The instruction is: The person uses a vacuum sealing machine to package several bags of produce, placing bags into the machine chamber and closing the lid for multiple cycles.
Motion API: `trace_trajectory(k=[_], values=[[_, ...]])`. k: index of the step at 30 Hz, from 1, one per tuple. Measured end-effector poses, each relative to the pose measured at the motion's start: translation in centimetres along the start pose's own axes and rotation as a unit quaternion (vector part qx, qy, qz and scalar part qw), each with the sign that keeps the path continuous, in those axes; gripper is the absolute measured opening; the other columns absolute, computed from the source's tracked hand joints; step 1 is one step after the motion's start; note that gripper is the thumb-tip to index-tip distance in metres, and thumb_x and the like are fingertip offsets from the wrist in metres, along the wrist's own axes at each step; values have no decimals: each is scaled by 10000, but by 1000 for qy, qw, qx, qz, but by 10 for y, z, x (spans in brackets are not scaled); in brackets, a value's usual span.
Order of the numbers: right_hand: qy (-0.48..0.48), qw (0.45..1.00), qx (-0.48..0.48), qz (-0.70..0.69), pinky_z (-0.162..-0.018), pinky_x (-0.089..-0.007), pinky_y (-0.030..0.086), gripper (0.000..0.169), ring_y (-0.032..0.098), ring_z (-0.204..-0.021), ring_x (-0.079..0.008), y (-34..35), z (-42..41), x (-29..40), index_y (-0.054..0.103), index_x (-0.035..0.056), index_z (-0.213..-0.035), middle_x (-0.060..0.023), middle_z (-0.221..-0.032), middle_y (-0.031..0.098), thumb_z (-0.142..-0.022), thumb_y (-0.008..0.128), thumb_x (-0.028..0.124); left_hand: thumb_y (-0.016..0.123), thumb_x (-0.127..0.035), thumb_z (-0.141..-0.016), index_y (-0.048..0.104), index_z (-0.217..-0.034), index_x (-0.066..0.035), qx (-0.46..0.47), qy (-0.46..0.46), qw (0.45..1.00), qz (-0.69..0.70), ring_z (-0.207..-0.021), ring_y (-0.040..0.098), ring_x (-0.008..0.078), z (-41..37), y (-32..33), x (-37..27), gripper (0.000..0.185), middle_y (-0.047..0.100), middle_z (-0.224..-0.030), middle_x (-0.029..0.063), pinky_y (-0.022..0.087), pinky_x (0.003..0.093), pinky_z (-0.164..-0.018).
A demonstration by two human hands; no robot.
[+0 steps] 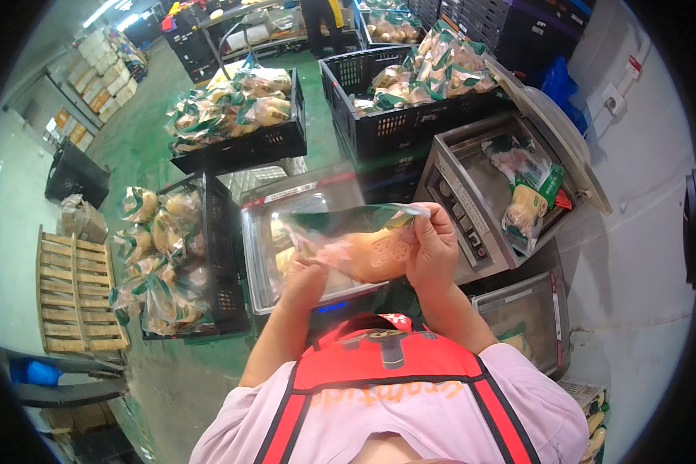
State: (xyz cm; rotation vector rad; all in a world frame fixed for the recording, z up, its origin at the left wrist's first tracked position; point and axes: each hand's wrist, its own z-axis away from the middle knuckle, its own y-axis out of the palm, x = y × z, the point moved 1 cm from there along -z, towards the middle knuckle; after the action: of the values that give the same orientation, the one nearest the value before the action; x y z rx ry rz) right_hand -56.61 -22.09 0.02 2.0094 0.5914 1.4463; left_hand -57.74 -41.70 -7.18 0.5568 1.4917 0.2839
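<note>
A clear and green plastic bag of pale food (371, 255), perhaps lotus root from its printed pattern, is stretched between both hands. My left hand (307, 278) grips its left end, and my right hand (435, 246) pinches the upper right corner. Beneath the bag is a vacuum sealer with its transparent lid (325, 197) down; pale packs show through it. To the right, an open vacuum sealer (464, 203) has filled bags (525, 209) in its chamber. The bag's mouth is partly blurred.
Black crates of filled bags stand at left (220, 249), upper left (249, 152) and upper middle (406, 124). Another lidded sealer (528, 325) is at lower right. A wooden pallet (75, 290) leans at far left, by a white wall. A person (323, 23) stands at the back.
</note>
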Motion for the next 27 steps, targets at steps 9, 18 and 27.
trace_trajectory(k=[9,18,27], values=[[97,995,-15,-16,-690,-218,446,101,555,-748,-90,-31,-3,-10,534,24,-879,-45,-848,591,-889,491,114,452,-55,-869,626,-861,2,-56,33,996,-60,-931,569,196,40,25,16,183,625,-943,93,428,321,-827],[295,931,135,170,-747,-259,449,176,584,-794,-131,-107,38,-48,571,8,-929,-80,-895,625,-871,527,168,630,35,-689,610,-1005,-38,-87,163,910,-371,-988,571,286,116,8,14,324,618,-1004,132,437,353,-877],[496,794,52,348,-740,-237,446,340,560,-879,-129,-149,82,-202,491,18,-1153,-77,-1020,581,-847,553,152,479,-2,-791,610,-996,0,-247,11,883,-399,-1048,544,259,180,-75,44,243,618,-1011,131,377,367,-949]])
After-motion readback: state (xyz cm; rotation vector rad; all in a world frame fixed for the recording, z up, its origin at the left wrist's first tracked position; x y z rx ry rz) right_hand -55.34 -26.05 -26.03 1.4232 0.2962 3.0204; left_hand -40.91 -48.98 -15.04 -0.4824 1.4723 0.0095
